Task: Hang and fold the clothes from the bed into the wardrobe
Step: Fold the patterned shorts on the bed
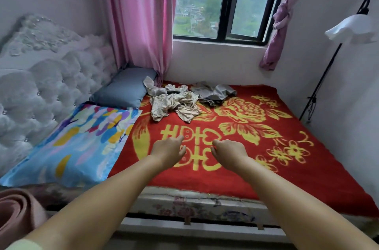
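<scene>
Two crumpled garments lie at the far side of the bed: a beige patterned one and, to its right, a grey one. The bed is covered by a red blanket with yellow flowers. Both my arms stretch out over the blanket. My left hand and my right hand hover side by side above its middle, fingers loosely curled, holding nothing. The clothes lie well beyond both hands. No wardrobe is in view.
A colourful pillow and a grey pillow lie at the left by the white tufted headboard. Pink curtains frame the window. A floor lamp stands at the right wall. A rolled pink mat sits at bottom left.
</scene>
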A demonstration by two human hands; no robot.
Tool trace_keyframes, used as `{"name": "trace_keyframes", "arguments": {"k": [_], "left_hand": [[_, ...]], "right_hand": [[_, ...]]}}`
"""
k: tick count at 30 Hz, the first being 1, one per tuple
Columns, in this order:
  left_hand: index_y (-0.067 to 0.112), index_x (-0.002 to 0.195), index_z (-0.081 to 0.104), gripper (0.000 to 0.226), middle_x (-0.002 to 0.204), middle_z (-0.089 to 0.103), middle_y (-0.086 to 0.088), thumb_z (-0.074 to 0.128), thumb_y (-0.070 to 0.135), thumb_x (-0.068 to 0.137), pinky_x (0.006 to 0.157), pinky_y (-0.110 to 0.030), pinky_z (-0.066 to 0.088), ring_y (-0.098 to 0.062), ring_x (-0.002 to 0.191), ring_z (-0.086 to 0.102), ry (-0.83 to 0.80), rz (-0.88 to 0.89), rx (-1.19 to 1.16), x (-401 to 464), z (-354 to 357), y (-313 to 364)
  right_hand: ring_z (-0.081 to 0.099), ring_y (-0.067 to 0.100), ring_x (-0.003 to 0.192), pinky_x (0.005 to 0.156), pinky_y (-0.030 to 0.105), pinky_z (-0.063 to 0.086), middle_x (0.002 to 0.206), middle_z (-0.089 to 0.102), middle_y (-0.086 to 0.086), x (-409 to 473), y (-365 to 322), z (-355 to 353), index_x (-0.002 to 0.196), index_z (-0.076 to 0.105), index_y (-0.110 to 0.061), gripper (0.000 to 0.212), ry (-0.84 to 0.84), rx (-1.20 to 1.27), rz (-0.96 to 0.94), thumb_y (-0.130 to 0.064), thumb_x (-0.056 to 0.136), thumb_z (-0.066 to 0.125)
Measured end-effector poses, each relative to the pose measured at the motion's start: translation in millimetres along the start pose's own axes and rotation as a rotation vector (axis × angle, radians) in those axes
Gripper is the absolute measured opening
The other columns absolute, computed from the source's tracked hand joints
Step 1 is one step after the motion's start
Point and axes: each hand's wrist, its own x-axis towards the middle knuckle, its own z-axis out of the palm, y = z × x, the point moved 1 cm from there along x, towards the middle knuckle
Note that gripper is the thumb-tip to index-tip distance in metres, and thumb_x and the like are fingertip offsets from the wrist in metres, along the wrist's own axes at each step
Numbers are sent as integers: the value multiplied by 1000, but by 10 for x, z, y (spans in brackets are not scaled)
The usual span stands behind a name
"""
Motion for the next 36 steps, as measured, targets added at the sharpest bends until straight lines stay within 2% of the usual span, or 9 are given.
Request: {"name": "trace_keyframes", "arguments": {"k": [6,10,13,22,25,27,29,31,36], "left_hand": [[21,132,43,40,113,64,-5,35,42,99,60,-33,43,-28,93,64,-4,53,5,1050,-24,-396],[23,133,42,40,110,64,-4,35,42,99,54,-30,37,-26,89,64,-23,64,4,1550,97,-602],[25,134,41,40,105,65,-3,36,43,99,53,-29,34,-25,85,64,-45,64,-12,1877,247,-739],[23,131,44,38,108,66,0,35,40,99,63,-33,49,-25,88,65,-165,-51,-73,2948,996,-1188],[25,136,41,40,98,67,2,34,40,99,55,-30,44,-23,77,65,-237,-140,-72,3407,1306,-1356],[25,136,41,40,100,67,1,34,40,100,59,-31,48,-23,75,64,-255,-187,-69,3719,1478,-1456],[24,136,42,41,109,66,-1,34,39,99,66,-33,49,-25,89,64,-272,-205,-66,4028,1623,-1559],[21,135,43,40,110,65,-3,36,37,99,64,-33,46,-27,95,63,-296,-220,-68,4324,1840,-1690],[20,131,44,37,113,63,-4,35,36,99,64,-31,39,-28,100,61,-400,-238,-58,4922,2692,-2139]], "right_hand": [[49,21,62,44,27,25,71,48,-4,958,110,-40,112,52,-13,32,10,30,91,-35,104,29],[60,25,78,50,28,37,90,61,2,1483,106,40,114,52,-13,34,-55,66,83,-36,104,30],[63,26,83,59,31,45,96,64,4,1846,144,138,116,50,-13,34,-109,70,76,-37,104,29],[61,26,79,59,30,44,97,64,4,3222,501,951,116,49,-13,33,-240,108,8,-34,104,28],[58,25,75,48,27,34,80,55,-2,3788,635,1334,101,50,-16,27,-295,152,-43,-33,103,29],[53,23,69,44,27,29,68,45,-6,4168,711,1564,90,47,-17,24,-324,166,-67,-30,103,30],[57,23,74,48,26,36,75,53,-5,4546,779,1764,94,51,-17,22,-361,157,-77,-27,103,32],[63,24,85,58,30,45,95,63,1,4933,790,2042,107,54,-14,24,-415,150,-87,-25,103,33],[60,27,101,70,34,46,115,60,7,5692,495,3031,118,52,-12,33,-530,256,-13,-30,103,29]]}}
